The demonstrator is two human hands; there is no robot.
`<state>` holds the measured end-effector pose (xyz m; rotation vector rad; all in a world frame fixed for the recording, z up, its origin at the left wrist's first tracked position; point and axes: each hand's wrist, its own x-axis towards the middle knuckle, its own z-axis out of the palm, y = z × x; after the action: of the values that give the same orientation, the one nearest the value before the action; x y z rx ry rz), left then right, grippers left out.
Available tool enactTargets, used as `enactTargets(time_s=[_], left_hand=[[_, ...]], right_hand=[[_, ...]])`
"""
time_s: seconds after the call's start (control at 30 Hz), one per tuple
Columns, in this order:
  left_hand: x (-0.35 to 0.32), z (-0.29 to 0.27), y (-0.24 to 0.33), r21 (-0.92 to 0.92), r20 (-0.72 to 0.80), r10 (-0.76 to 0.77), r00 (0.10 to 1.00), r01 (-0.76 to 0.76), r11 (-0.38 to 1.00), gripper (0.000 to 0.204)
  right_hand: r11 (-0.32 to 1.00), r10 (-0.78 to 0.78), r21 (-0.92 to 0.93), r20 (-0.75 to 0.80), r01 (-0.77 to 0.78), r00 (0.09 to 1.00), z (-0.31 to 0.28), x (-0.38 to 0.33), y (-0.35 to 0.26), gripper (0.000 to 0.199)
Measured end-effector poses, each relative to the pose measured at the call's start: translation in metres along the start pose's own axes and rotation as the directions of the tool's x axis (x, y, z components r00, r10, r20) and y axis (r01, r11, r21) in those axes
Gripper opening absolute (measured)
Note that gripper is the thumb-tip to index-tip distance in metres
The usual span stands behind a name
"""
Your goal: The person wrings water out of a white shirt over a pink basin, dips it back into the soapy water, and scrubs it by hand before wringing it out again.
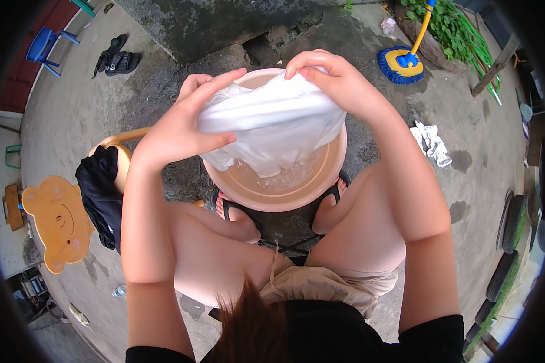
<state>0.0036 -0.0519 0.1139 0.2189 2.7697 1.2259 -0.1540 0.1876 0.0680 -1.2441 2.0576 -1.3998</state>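
- Head view: the left hand (181, 130) grips the left side of a wet white cloth (266, 124), fingers wrapped over its top fold and thumb side toward the person.
- The right hand (333, 78) clamps the cloth's right upper edge, fingertips curled over the fabric.
- The white cloth is bunched between both hands and held above a round peach-coloured plastic basin (321, 187); its lower end hangs down into the basin, where a little water shows.
- The basin stands on the wet concrete floor (466, 157) between the person's feet, which wear dark sandals (239, 212).
- To the person's left, a dark garment (100, 193) hangs over a small yellow stool (124, 151), just beside the left forearm.
- Further left lies a wooden bear-shaped stool (57, 221).
- At upper right a blue and yellow mop (402, 63) rests on the floor near green plants (448, 24).
- A crumpled white rag (433, 145) lies on the floor to the right of the right forearm, well apart from the basin.
- At upper left a pair of dark shoes (115, 59) sits near a blue chair (45, 48).
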Motion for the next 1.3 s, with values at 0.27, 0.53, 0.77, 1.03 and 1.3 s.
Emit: enactTargets(time_s=[0.27, 0.53, 0.77, 1.03, 1.3], left_hand=[[-0.002, 0.007, -0.03, 0.01, 0.037, -0.08, 0.996, 0.08, 0.997, 0.023], [0.012, 0.005, -0.021, -0.353, -0.171, -0.287, 0.943, 0.213, 0.911, 0.039], [0.05, 0.041, -0.003, -0.861, -0.376, -0.387, 0.842, -0.164, 0.481, 0.033], [0.066, 0.077, 0.012, -0.772, -0.414, -0.508, 0.755, 0.005, 0.636, 0.039], [0.061, 0.078, 0.018, -0.812, -0.332, -0.553, 0.764, 0.067, 0.58, 0.036]], right_hand=[[0.939, 0.207, -0.33, 0.33, -0.093, 0.921, 0.01, -0.018, -0.008, 0.022], [0.868, 0.31, 0.371, 0.11, -0.329, 0.944, 0.017, -0.001, -0.013, 0.029], [0.821, 0.204, 0.571, -0.302, 0.006, 0.931, 0.055, 0.024, -0.026, 0.025], [0.88, -0.315, -0.476, -0.57, 0.008, 0.759, 0.077, 0.036, -0.031, 0.035], [0.785, -0.379, -0.619, -0.516, -0.028, 0.768, 0.081, 0.028, -0.032, 0.044]])
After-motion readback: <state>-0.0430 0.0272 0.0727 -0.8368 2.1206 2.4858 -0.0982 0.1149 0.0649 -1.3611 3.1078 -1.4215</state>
